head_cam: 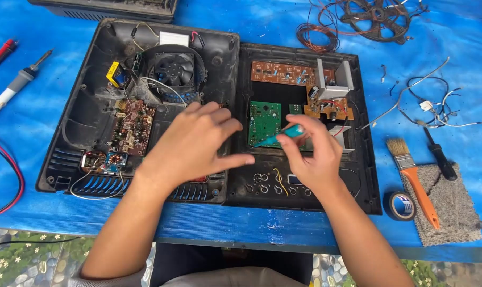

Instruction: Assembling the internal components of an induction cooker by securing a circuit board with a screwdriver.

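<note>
Blue table [262, 220] carries opened black casing [86, 122], brush [414, 175], tape roll [400, 205].

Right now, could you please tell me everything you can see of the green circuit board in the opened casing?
The green circuit board is a small upright rectangle lying flat in the right half of the black casing, below a brown board. Its face carries small solder points and a pale round spot near the top. The teal tool in the right hand reaches its lower right corner; the tip looks to touch it, though I cannot be sure. The left hand hovers beside it.
</note>
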